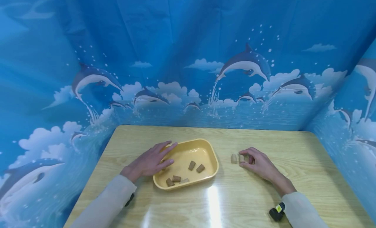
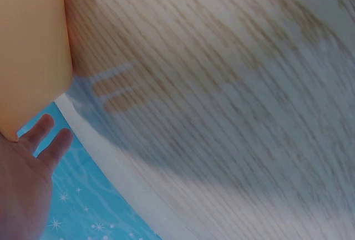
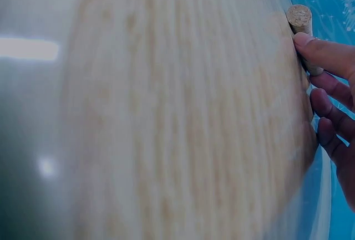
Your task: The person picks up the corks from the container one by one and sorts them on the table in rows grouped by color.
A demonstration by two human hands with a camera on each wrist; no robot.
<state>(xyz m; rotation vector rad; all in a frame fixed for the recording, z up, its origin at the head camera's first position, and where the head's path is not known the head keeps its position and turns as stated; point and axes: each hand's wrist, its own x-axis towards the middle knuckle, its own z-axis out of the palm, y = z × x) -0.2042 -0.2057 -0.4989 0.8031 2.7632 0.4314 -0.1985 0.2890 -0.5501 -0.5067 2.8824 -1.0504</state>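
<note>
My right hand pinches a pale cork between thumb and fingers, right at the tabletop to the right of the tray. Just left of it stands a second pale cork. The right wrist view shows a speckled round cork end beyond the thumb. Over the left rim of a yellow tray lies my left hand, its fingers spread and fairly straight. Inside the tray are several brown corks and a paler one. The left wrist view shows the tray's outer wall beside that hand.
A light wood-grain table carries everything. Blue curtains printed with dolphins hang along its back and both sides. A black strap device sits at the right wrist.
</note>
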